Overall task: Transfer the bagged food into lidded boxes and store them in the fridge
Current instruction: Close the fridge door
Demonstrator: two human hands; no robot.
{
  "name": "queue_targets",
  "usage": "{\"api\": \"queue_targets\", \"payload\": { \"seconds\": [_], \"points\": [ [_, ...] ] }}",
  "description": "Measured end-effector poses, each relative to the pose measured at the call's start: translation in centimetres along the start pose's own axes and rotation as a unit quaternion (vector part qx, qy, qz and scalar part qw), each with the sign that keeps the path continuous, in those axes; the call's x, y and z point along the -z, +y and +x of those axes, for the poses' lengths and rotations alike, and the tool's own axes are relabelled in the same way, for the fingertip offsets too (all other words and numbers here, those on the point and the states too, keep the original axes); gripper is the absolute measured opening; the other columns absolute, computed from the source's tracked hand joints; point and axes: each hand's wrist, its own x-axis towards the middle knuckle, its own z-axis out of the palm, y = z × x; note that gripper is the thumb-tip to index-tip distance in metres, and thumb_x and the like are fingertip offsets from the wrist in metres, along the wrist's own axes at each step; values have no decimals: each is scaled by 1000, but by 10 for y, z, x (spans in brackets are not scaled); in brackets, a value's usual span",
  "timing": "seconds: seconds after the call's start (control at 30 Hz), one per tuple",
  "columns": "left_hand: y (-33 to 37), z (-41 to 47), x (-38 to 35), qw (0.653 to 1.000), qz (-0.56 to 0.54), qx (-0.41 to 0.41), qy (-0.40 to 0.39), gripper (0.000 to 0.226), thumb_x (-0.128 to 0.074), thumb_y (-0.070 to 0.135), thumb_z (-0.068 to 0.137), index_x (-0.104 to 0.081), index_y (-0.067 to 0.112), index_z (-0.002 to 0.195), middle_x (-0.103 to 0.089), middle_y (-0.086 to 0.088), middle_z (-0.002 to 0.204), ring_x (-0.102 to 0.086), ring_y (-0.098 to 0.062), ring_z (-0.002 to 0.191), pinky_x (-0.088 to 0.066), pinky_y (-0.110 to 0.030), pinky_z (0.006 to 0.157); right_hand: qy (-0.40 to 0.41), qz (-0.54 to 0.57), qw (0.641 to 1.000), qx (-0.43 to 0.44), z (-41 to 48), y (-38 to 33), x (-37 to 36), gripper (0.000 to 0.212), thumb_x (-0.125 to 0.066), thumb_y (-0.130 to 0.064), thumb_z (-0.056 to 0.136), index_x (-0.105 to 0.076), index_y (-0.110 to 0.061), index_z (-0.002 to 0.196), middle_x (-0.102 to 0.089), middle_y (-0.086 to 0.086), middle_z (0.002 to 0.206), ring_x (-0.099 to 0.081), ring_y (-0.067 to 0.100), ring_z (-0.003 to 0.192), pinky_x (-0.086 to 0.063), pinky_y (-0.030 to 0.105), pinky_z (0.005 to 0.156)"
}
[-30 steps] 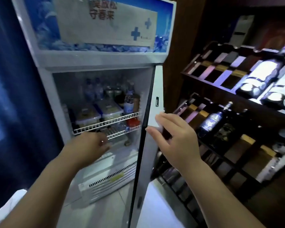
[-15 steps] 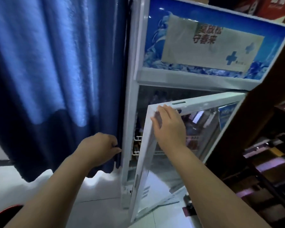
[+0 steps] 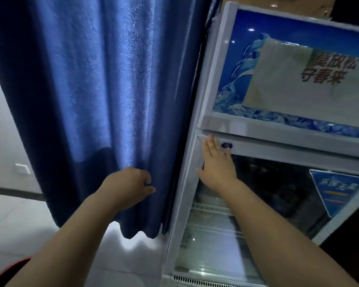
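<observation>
Against top-left corner of fridge door (image 3: 278, 183): right hand (image 3: 216, 166) flat, fingers straight, pressing frame. Left of fridge (image 3: 216, 79), before blue curtain (image 3: 91, 79): left hand (image 3: 126, 185) loosely curled, holding nothing, apart from door.

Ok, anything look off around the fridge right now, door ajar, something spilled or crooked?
Nothing stands out. The fridge door looks closed against the frame, with the right hand flat on its upper left corner. The left hand hangs loosely curled before the curtain, holding nothing. No spill shows on the floor.
</observation>
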Motion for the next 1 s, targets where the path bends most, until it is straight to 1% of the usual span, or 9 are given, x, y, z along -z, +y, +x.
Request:
{"api": "queue_targets", "payload": {
  "seconds": [0.1, 0.27, 0.37, 0.47, 0.53, 0.57, 0.6, 0.73, 1.0],
  "points": [
    [1, 10, -4, 1000, -3, 14, -8, 21, -54, 54, 84, -51, 35, 76, -52, 8, 88, -55, -19, 85, -42, -28, 71, -5, 5, 1000, 7, 5, 5, -6, 88, -48, -33, 94, 17, -11, 149, 26, 4, 156, 19, 20, 145, 2, 46, 119],
    [16, 10, -10, 1000, -9, 28, -6, 22, -55, 55, 83, -60, 35, 91, -56, 5, 97, -56, -20, 89, -44, -29, 75, -12, -15, 999, 25, 3, 11, -1, 87, -46, -32, 93, 18, -11, 149, 27, 3, 156, 18, 19, 146, 2, 49, 118],
    [20, -2, -13, 999, -15, 33, -2, 22, -55, 55, 83, -60, 35, 91, -60, 4, 101, -57, -20, 96, -45, -30, 77, -25, -8, 999, 29, 1, 7, 9, 82, -47, -35, 94, 7, -11, 151, 22, 6, 158, 14, 21, 147, -8, 52, 118],
    [16, -22, -14, 999, -14, 47, -16, 21, -55, 55, 83, -54, 35, 77, -60, 5, 99, -58, -20, 97, -44, -30, 75, -38, 20, 999, 27, -5, 3, 24, 74, -49, -43, 93, -14, -14, 151, 9, 8, 160, -1, 26, 148, -23, 47, 115],
    [9, -39, -9, 998, -5, 62, -13, 22, -56, 54, 83, -55, 33, 77, -61, 5, 99, -58, -21, 96, -44, -30, 75, -45, 28, 998, 25, -12, -4, 32, 61, -51, -46, 92, -35, -13, 141, -23, 13, 155, -32, 30, 136, -41, 43, 100],
    [5, -49, -4, 997, 2, 71, -10, 22, -55, 52, 84, -60, 31, 85, -61, 5, 99, -58, -21, 96, -45, -30, 76, -49, 30, 998, 29, -16, -10, 35, 52, -51, -47, 91, -44, -13, 131, -43, 13, 142, -47, 30, 122, -47, 40, 89],
    [0, -60, 0, 996, 6, 83, -8, 23, -55, 50, 85, -62, 30, 92, -62, 5, 100, -58, -21, 96, -47, -31, 78, -56, 32, 997, 38, -21, -18, 37, 47, -51, -47, 91, -48, -14, 125, -53, 11, 130, -54, 29, 111, -49, 38, 82],
    [-29, -109, 8, 990, 4, 138, 0, 23, -55, 51, 84, -63, 30, 93, -62, 5, 93, -59, -21, 88, -50, -32, 77, -102, 26, 991, 86, -45, -59, 36, 51, -51, -54, 89, -50, -19, 126, -58, 4, 121, -57, 27, 107, -45, 35, 77],
    [-83, -228, 14, 964, 8, 265, -31, 38, -52, 53, 87, -57, 32, 119, -63, 5, 117, -60, -17, 102, -51, -32, 86, -217, 61, 946, 235, -96, -172, 28, 48, -53, -53, 86, -53, -21, 122, -60, -2, 115, -57, 21, 104, -48, 37, 85]
  ]
}}
